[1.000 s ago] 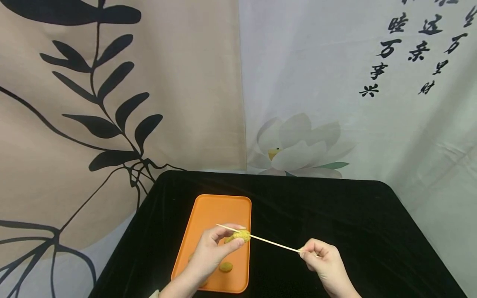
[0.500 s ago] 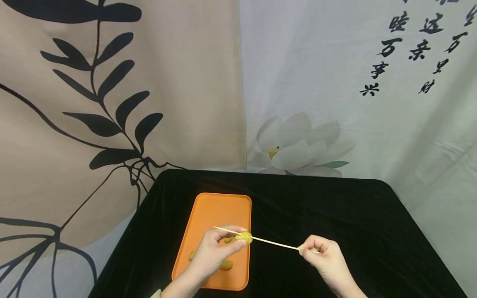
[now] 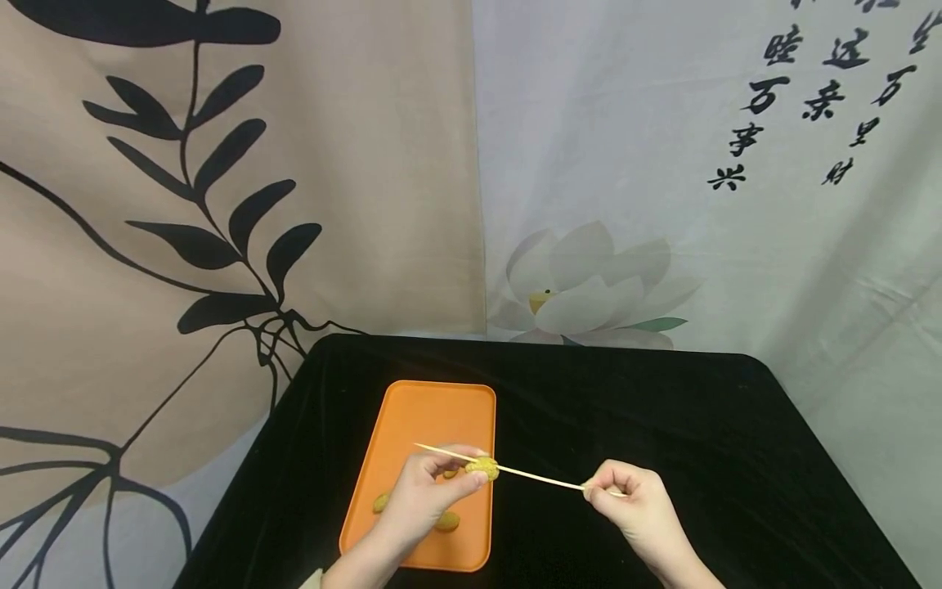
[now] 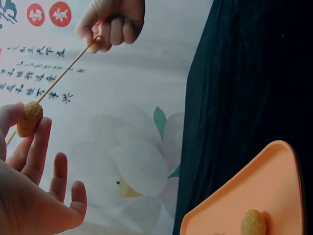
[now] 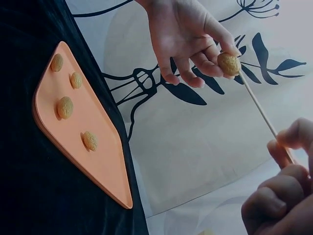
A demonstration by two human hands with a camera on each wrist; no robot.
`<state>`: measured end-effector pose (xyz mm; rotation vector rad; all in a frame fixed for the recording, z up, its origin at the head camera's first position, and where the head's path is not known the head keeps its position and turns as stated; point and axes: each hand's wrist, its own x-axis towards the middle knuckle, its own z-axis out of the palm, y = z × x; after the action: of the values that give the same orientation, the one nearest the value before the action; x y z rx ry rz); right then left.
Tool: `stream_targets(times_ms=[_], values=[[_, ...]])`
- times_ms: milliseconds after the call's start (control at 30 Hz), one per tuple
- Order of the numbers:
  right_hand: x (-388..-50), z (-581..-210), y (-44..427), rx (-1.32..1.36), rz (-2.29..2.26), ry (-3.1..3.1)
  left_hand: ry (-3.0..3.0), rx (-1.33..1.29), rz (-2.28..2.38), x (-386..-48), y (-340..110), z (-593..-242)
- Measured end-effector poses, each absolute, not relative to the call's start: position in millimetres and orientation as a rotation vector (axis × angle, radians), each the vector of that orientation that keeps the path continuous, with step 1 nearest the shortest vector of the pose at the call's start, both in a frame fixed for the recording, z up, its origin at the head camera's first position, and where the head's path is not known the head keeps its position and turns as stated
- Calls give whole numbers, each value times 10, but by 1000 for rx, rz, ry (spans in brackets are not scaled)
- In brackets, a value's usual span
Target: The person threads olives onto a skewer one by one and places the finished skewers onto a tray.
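Note:
My left hand [image 3: 430,491] pinches a yellow-brown, rough-skinned oval ball [image 3: 482,469] between thumb and fingertips, above the orange tray [image 3: 441,409]. A thin bamboo skewer [image 3: 540,478] passes through the ball, its tip sticking out on the far side. At its other end, my right hand [image 3: 633,499] grips the skewer with thumb and index finger. The left wrist view shows the ball [image 4: 30,119] held with the last two fingers spread away. In the right wrist view, the curled right hand [image 5: 283,186] sits near the skewer's lower end.
Several similar balls [image 5: 65,107] lie apart on the tray, which rests on a black cloth-covered table [image 3: 625,409]. A hanging curtain [image 3: 589,164] with a printed lotus, plant and characters stands behind the table's far edge.
My right hand has shifted slightly left with the skewer. More of the skewer's tip sticks out past the ball on the left; the left hand stays almost in place.

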<state>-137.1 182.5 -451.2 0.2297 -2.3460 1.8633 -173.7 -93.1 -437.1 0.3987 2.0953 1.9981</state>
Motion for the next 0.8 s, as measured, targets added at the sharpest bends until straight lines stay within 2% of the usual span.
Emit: stream_targets(times_ms=[333,800], values=[[-1408,-4504,1786,285,1869,-2325,2037,361,2037,-1738,-883,-4408],[-1463,-4474,1723,211,1851,-2357,2013,336,2099,-1744,-811,-4420]])
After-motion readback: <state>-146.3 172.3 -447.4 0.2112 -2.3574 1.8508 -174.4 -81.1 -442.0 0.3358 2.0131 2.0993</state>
